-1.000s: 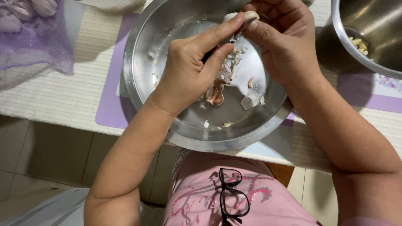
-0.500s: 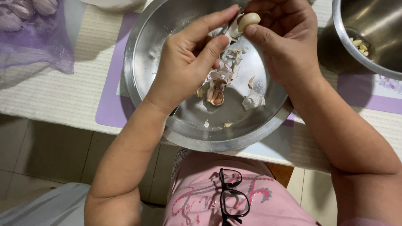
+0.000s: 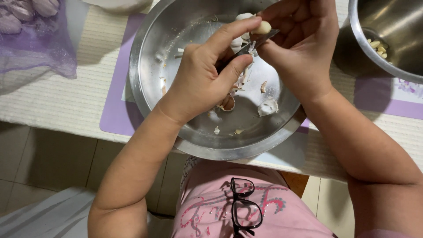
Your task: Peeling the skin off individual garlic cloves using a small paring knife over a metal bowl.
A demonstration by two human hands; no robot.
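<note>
Now the left hand (image 3: 200, 81) pinches a garlic clove (image 3: 263, 27) above the big steel bowl (image 3: 145, 75), its forefinger stretched further over than a second ago, while the right hand (image 3: 299, 48) grips a small knife (image 3: 260, 39) against it; peeling seems underway.

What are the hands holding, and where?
A garlic clove, pinched at its sides by both hands' fingertips; the right hand also holds a small knife.

purple mesh bag (image 3: 31, 42) of garlic bulbs, top left on table.
</note>
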